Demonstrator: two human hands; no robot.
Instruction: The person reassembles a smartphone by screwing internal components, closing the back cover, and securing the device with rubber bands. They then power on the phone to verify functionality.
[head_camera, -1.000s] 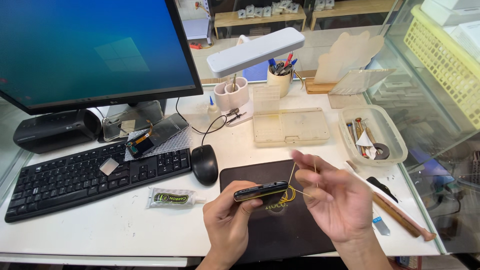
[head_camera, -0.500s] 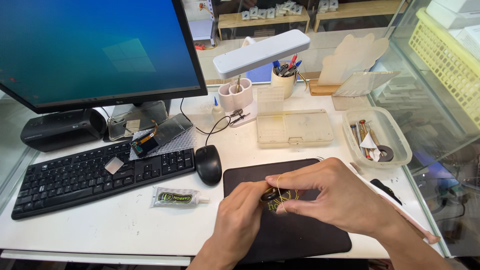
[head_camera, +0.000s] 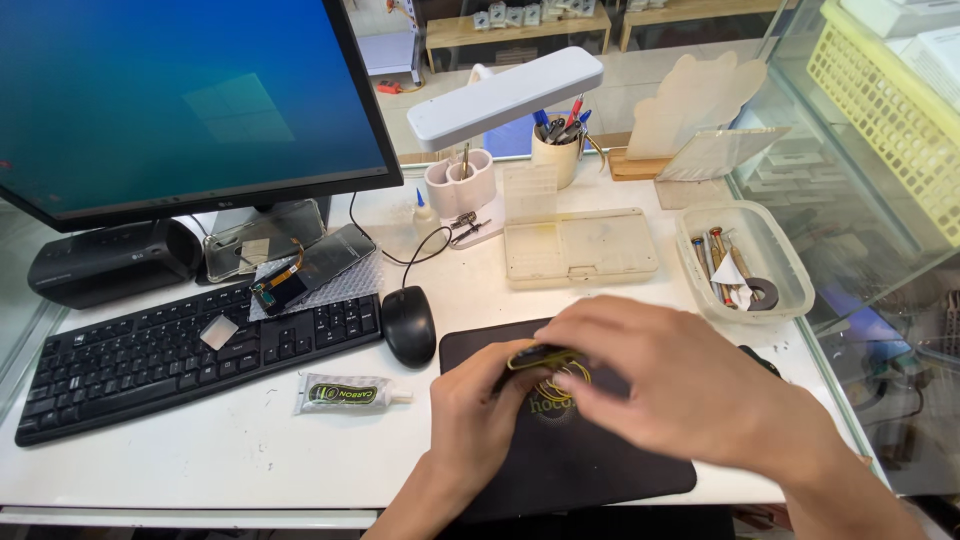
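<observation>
Left grip (head_camera: 490, 395) clamped on small dark part (head_camera: 540, 357), long axis left-right, above black mat (head_camera: 600, 460) on counter (head_camera: 180, 450). Right grip (head_camera: 680, 385) covers it from the right, fingers curled; closure I can't tell.

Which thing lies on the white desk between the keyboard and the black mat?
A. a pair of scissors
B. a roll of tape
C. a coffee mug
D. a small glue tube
D: a small glue tube lies flat on the desk, just in front of the keyboard and left of the black mat.
</observation>
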